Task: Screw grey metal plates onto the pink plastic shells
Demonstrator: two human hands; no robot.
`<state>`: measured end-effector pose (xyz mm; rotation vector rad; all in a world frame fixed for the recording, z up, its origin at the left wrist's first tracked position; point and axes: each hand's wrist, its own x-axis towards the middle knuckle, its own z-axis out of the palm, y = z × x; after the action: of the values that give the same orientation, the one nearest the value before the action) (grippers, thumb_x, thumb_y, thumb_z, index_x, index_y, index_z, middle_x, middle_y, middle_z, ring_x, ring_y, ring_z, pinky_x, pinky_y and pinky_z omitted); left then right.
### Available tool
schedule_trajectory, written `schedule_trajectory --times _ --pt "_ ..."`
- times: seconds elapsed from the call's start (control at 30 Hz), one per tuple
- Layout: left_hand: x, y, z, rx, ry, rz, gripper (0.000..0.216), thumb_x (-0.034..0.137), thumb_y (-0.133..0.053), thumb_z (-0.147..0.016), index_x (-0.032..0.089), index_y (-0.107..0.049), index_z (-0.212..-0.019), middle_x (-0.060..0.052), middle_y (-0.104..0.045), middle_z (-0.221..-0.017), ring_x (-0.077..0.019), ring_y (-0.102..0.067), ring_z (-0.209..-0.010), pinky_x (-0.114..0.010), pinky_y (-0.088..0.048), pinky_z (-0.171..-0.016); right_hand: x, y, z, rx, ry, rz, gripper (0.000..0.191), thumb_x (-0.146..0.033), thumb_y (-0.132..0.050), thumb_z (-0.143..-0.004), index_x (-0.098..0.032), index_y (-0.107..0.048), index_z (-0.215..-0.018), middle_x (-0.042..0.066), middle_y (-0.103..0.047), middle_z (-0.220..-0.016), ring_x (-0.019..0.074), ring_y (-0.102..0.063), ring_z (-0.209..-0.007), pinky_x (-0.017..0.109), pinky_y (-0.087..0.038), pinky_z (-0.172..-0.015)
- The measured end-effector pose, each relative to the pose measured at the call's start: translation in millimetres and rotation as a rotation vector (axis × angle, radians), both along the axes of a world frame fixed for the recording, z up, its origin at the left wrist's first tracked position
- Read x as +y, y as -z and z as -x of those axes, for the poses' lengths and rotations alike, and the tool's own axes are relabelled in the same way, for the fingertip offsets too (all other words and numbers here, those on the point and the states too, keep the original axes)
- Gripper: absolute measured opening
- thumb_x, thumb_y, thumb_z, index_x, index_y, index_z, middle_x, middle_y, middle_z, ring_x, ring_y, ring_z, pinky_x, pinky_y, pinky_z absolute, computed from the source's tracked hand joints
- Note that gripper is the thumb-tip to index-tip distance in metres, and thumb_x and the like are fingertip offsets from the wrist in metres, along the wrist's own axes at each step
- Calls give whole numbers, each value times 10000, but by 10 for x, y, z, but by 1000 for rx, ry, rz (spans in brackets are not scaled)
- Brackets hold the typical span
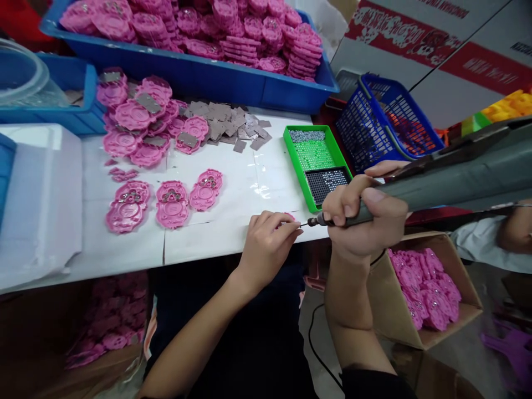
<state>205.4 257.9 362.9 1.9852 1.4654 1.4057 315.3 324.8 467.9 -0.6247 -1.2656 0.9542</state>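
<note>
My right hand [363, 216] is wrapped round an electric screwdriver [449, 177], which is tilted with its thin bit pointing left. At the table's front edge my left hand [268, 241] is closed, its fingertips at the bit's tip. A little of a pink plastic part [290, 216] shows behind those fingers; most of it is hidden. Just beyond the screwdriver's tip stands a green tray [305, 188] of small screws, with a black perforated plate [326, 184] inside. Three pink plastic shells [172, 205] with metal contacts lie in a row to the left.
Pink shells [135, 113] and thin metal plates [224, 122] are heaped farther back. A long blue bin [199, 69] of pink parts stands behind them. At right are a blue basket [369, 127] and a cardboard box [465, 288] of pink parts. A person's sleeve [477, 244] shows far right.
</note>
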Motion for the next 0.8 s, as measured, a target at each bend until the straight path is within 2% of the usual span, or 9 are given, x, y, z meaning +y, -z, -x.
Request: schedule_trajectory --times 0.17,0.33,0.47,0.8 --pt "-21 -41 -8 -24 -5 10 93 228 -658 -990 233 -729 -930 -28 -771 -977 -193 -657 -902 -363 -434 -819 -30 -62 5 7 -10 -7 104 -248 -612 -796 -249 -578 -894 -104 -350 -463 84 -298 -293 242 -286 -299" --pt "-33 -5 -10 -105 5 33 99 280 -693 -972 225 -733 -1045 -57 -766 -1061 -206 -676 -955 -364 -456 -825 -38 -64 21 -2 -19 -6 108 -266 -629 -804 -251 -569 -892 -107 -344 -465 78 -282 -292 238 -277 -303" --pt "-32 8 -16 -158 2 15 82 272 -670 -988 231 -741 -983 -46 -773 -1019 -191 -686 -929 -355 -459 -820 -37 -50 10 -3 -43 -6 116 -292 -634 -814 -254 -561 -896 -108 -351 -469 80 -282 -294 238 -281 -311" --pt "-59 4 1 -91 -55 -24 96 304 -722 -953 225 -734 -900 -27 -772 -927 -188 -662 -893 -358 -414 -811 -97 -69 49 9 18 33 158 -307 -637 -765 -254 -546 -883 -119 -350 -446 75 -272 -276 228 -273 -282"
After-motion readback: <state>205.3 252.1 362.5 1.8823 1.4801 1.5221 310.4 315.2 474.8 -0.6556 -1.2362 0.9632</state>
